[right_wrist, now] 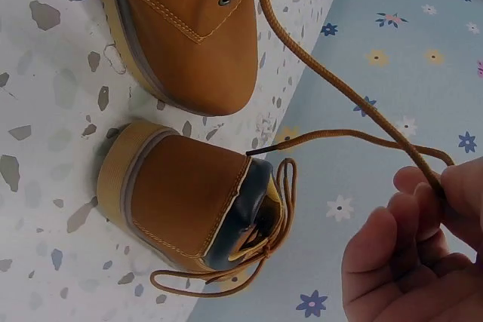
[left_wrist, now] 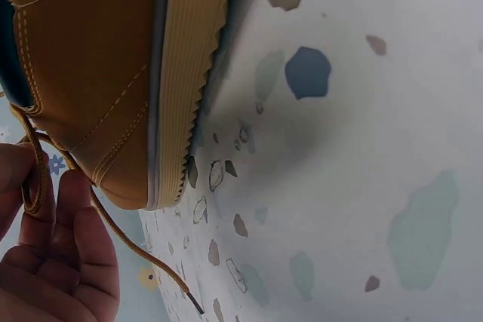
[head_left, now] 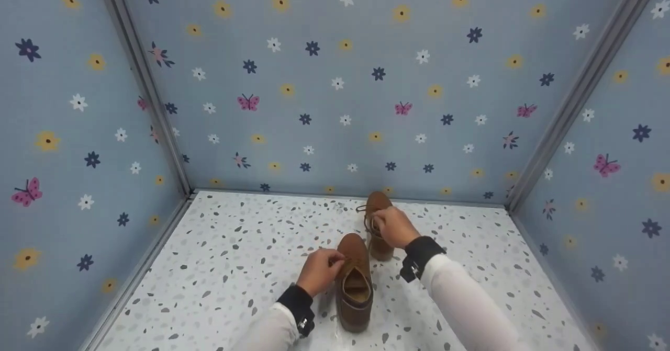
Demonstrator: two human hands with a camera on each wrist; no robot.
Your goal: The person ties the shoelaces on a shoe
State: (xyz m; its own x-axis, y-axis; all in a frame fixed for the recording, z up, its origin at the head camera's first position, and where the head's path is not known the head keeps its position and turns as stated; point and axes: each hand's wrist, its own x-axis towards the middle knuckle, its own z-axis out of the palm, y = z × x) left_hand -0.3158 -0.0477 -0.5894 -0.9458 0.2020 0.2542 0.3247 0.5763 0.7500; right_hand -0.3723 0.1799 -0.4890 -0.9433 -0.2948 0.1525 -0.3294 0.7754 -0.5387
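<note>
A brown lace-up shoe (head_left: 354,312) with a tan sole stands on the speckled floor, toe toward the back wall. At its left side my left hand (head_left: 318,271) pinches a folded loop of its brown shoelace (left_wrist: 39,164); a tail of lace hangs past the fingers. My right hand (head_left: 395,227) pinches another length of shoelace (right_wrist: 324,73), drawn taut from the near shoe's eyelets. In the head view that hand overlaps the second brown shoe (head_left: 379,200), which stands farther off and slightly right. A tied bow (right_wrist: 268,250) shows on this second shoe in the right wrist view.
Blue panels with flowers and butterflies enclose the floor (head_left: 235,246) at the back (head_left: 324,68), left (head_left: 57,131) and right (head_left: 623,183). Grey metal posts (head_left: 152,94) stand at the corners. The far shoe's toe is close to the back panel.
</note>
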